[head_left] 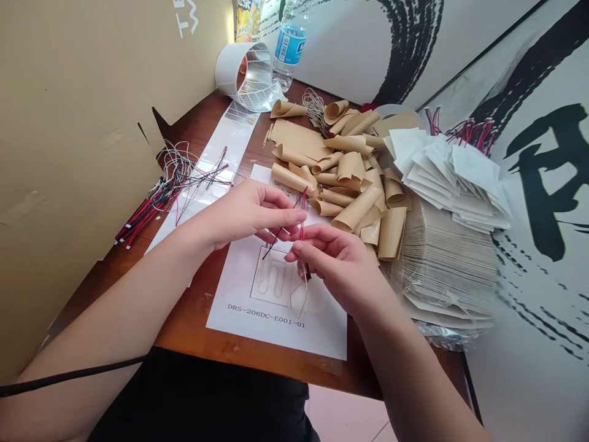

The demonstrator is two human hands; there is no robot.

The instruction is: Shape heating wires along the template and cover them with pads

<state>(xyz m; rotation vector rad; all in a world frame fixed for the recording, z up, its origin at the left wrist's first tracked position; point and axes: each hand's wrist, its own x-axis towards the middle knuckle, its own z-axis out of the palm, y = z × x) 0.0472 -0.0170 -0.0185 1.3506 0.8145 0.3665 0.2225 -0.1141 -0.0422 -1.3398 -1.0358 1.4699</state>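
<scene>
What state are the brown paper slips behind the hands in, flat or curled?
Mostly curled: the brown paper slips form tubes and cones heaped on the table; a few at the back lie flat.

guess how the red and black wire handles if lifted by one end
Probably floppy: the wire is thin and curves between the left hand and right hand. Likely very light for its length. It may snag easily, as the bundle by the cardboard lies tangled.

Red-and-black wires, tan paper curls
</scene>
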